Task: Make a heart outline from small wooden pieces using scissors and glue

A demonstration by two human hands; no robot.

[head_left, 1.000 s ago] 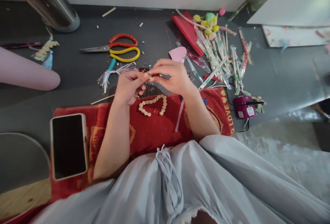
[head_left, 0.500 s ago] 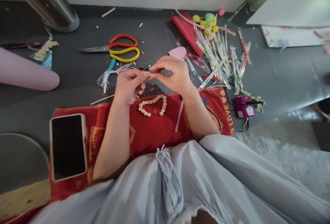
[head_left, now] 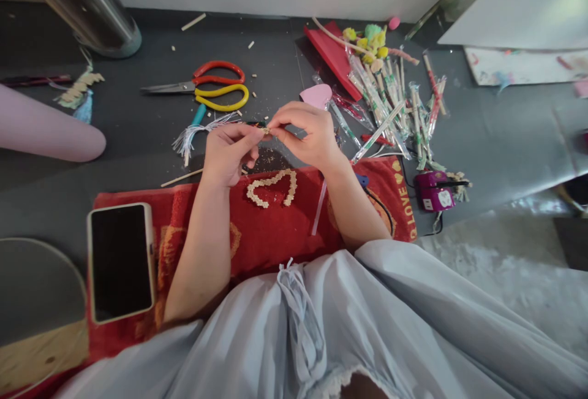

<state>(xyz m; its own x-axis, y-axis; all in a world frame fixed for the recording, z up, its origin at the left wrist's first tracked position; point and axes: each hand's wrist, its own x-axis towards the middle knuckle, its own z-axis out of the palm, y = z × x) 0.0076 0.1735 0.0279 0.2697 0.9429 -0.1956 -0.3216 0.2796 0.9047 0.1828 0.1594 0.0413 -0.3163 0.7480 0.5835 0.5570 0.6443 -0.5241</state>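
My left hand (head_left: 231, 149) pinches a tiny cream-coloured piece (head_left: 266, 131) between thumb and forefinger, above the near edge of the grey tabletop. From the other side, the thumb and forefinger of my right hand (head_left: 307, 135) close at the same small piece. Fingertips cover most of it, so its exact form is hidden. Below the hands, a bumpy cream-coloured chain (head_left: 272, 184) lies in an open, heart-like curve on a red towel (head_left: 285, 236). A bundle of white and coloured threads (head_left: 186, 141) lies just left of my left hand.
Scissors (head_left: 220, 87) with red and yellow handles lie beyond my left hand. Wrapped sticks (head_left: 390, 98) are heaped at the right, near a pink heart-shaped piece (head_left: 316, 95) and a purple device (head_left: 434, 190). A phone (head_left: 122, 261) rests on the towel's left end. Crumbs and bits dot the tabletop.
The fingertips of my right hand have shifted very slightly at the tiny piece. My left hand keeps its pinch, and the things around stay where they were.
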